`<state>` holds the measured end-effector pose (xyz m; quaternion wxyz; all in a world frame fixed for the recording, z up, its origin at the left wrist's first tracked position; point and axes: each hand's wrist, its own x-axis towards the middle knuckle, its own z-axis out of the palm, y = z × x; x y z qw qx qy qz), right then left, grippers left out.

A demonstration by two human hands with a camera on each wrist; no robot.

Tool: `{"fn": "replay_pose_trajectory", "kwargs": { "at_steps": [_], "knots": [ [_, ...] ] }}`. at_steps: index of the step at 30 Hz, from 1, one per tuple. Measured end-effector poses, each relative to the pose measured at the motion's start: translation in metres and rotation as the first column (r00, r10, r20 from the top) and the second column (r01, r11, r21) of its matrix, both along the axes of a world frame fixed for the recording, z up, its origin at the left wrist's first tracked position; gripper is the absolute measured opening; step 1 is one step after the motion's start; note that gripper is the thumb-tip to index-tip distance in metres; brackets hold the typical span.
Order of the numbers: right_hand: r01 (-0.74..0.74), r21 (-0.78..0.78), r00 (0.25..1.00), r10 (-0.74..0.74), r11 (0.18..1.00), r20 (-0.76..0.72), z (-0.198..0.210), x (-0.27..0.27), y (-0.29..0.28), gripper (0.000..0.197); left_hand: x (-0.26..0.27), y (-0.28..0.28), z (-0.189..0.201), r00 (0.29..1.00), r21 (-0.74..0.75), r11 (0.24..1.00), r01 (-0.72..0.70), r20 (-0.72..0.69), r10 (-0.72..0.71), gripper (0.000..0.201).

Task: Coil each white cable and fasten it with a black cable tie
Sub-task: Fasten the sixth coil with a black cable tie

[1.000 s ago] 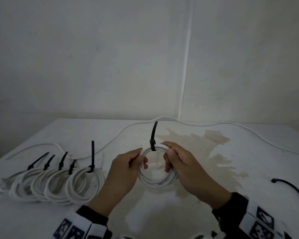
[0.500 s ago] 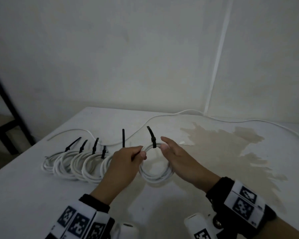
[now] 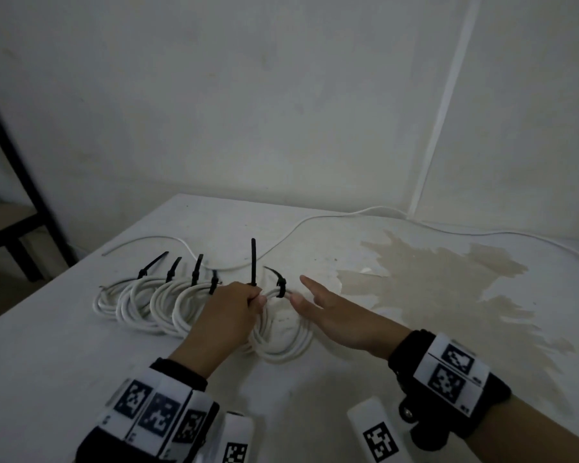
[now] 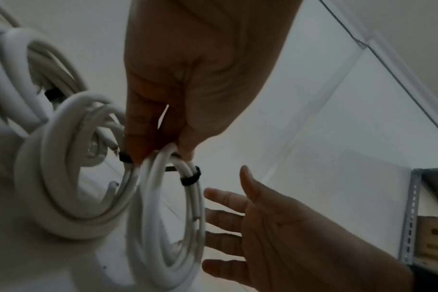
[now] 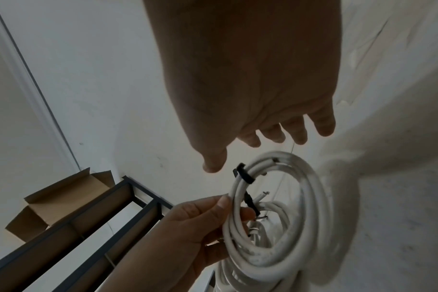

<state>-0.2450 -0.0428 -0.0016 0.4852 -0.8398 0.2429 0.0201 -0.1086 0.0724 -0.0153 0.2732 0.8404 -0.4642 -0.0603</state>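
My left hand (image 3: 253, 300) pinches the top of a white cable coil (image 3: 283, 349) fastened with a black cable tie (image 3: 280, 287); the coil stands beside the row of tied coils (image 3: 154, 305) on the table. In the left wrist view the left hand (image 4: 163, 150) grips the coil (image 4: 168, 227) just left of the tie (image 4: 191, 176). My right hand (image 3: 310, 295) hovers with straight fingers just right of the coil and holds nothing. The right wrist view shows the right hand (image 5: 250, 150) spread above the coil (image 5: 275, 227) and its tie (image 5: 245, 174).
A loose white cable (image 3: 315, 222) runs along the back of the white table (image 3: 81, 379). A brown stain (image 3: 448, 285) covers the table's right part. A dark metal shelf frame (image 3: 17, 182) stands left of the table, with a cardboard box (image 5: 58, 197) by it.
The coil has moved left to the row of tied coils, carried by my left hand. My right hand let go of the coil and its fingers straightened. The view swung left.
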Motion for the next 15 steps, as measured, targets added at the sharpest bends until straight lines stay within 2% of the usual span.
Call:
{"fn": "replay_pose_trajectory", "kwargs": {
  "at_steps": [3,10,13,15],
  "knots": [
    [-0.030,-0.015,0.999,0.030,0.999,-0.041,-0.001,0.003,0.001,0.069,0.003,-0.003,-0.005,0.996,0.095,0.995,-0.042,0.083,0.034,0.031],
    [-0.062,-0.075,0.994,0.054,0.995,-0.096,-0.003,0.006,-0.002,0.068,0.007,-0.013,-0.009,0.969,0.155,0.976,-0.150,0.217,0.114,0.020],
    [-0.058,-0.075,0.993,0.050,0.995,-0.109,-0.004,0.003,-0.006,0.068,0.008,-0.013,-0.006,0.971,0.166,0.973,-0.160,0.205,0.124,0.021],
    [-0.048,-0.065,0.992,0.040,0.997,-0.117,-0.004,0.000,-0.009,0.067,0.007,-0.010,0.000,0.975,0.117,0.980,-0.158,0.178,0.136,0.025]
  ]
}}
